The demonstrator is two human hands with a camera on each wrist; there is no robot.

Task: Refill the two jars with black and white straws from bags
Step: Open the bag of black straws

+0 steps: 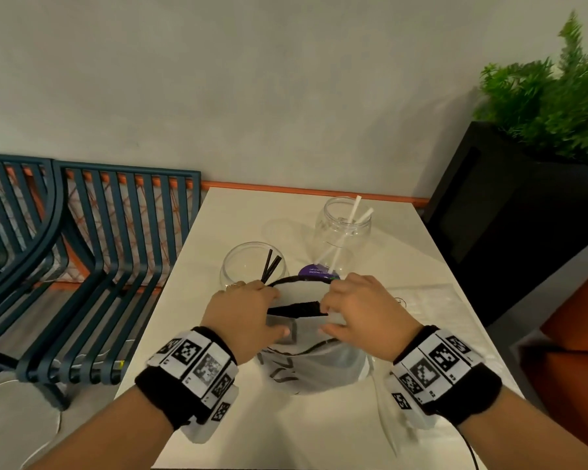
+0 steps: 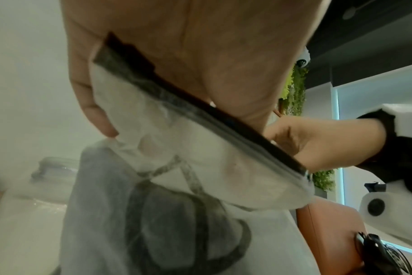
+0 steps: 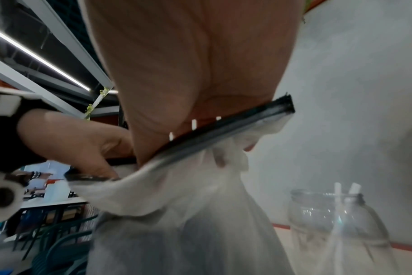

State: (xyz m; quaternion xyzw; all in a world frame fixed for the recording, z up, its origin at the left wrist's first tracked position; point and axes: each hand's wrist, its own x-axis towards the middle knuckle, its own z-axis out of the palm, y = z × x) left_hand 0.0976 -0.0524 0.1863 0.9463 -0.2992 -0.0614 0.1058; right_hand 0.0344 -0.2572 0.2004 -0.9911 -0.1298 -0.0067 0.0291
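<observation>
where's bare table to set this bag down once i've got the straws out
Bare top lies on the table near edge, between your wrists and below the white bag, and at the far left corner behind the black-straw jar. Crowded: the middle, with both jars, the white-straw jar and a clear bag on the right.

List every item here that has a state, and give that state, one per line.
White bag: on the table, mouth being pulled open.
Left hand: grips the bag's black-trimmed rim.
Right hand: grips the opposite rim.
Left jar: upright, lidless, two black straws inside.
Right jar: upright, lidless, two white straws inside.
</observation>
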